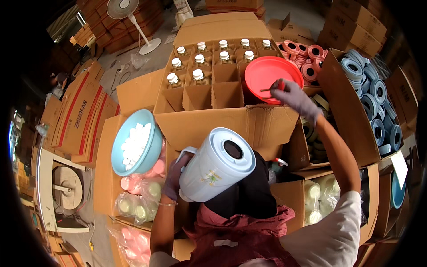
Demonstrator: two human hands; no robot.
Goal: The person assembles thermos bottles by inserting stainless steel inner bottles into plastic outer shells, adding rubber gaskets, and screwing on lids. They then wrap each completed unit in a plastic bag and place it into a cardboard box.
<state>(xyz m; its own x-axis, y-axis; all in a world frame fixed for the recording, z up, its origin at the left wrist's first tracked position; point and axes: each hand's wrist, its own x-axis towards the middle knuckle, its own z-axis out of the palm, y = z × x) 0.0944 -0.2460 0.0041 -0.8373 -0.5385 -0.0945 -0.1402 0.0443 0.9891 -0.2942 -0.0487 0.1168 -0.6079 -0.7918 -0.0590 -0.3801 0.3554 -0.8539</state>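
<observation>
Above our lap, over a dark red apron (235, 242), we hold a pale blue jug (212, 165) tilted, its ringed end with a dark round opening facing up. Our gloved left hand (175, 175) grasps it on the handle side; whether the fingers wrap the handle (188, 150) or press the body, we cannot tell. Our gloved right hand (290, 96) grips a red-handled tool (281, 84) over the red basin (260, 73), well apart from the jug. We judge this jug partly put together: body, handle and end ring are in place, while whether anything sits inside stays hidden from us. Eleven clear bottles with white caps (199, 58) stand in the far cells of the divided carton (200, 122); the near cells show bare cardboard, so by our reading part of that supply is used and much remains. The blue basin (152, 153) at left holds a heap of small white pieces (137, 141). At right, one carton (344, 118) is piled with blue rings (353, 66), and pink rings (316, 51) lie beyond the red basin. Nearer us, a carton (372, 196) at right holds pale green pieces (328, 191), and bagged green pieces (153, 190) lie below the blue basin.
</observation>
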